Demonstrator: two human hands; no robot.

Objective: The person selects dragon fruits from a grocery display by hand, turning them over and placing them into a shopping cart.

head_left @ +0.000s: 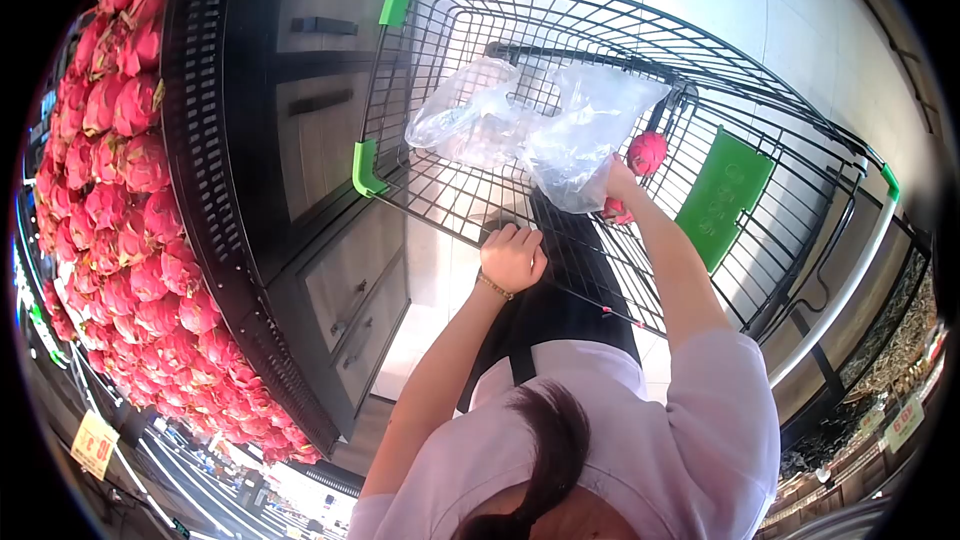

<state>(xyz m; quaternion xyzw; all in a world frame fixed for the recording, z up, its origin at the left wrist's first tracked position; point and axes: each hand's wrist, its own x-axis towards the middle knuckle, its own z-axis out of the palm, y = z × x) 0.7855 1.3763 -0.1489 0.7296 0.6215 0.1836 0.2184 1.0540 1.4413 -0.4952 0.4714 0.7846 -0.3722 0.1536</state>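
My left hand [513, 257] is closed over the near rim of the wire shopping cart [460, 232], a beaded bracelet on its wrist. Inside the cart, my right hand [620, 180] is at the right edge of a clear plastic bag [580, 140]; its fingers are largely hidden, so its grip cannot be made out. One red dragon fruit [648, 152] lies just right of that hand, and another [617, 211] shows partly beneath it. A second crumpled clear bag [468, 115] lies to the left in the cart.
A large pile of dragon fruit [130, 240] fills the black-edged display stand [215, 190] on the left. The cart has a green panel [725, 198] and a pale handle [845, 285] on the right. Price signs [94, 445] stand at the lower left and right.
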